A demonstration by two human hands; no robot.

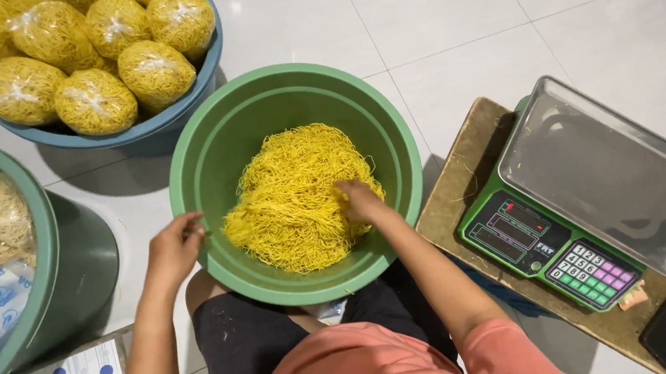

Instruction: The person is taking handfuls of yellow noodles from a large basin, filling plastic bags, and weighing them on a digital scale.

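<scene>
Head view, right hand (359, 201) fingers buried in yellow noodles (294, 198), left hand (173, 251) gripping green basin (211, 141) rim.

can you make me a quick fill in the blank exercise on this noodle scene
1. The right hand is buried in the loose yellow noodles inside the ____ basin.
2. The left hand grips that basin's ____.
3. The bagged noodle bundles are piled in a ____ basin.
4. The metal tray of the scale holds ____.

Missing words: green; rim; blue; nothing
</scene>
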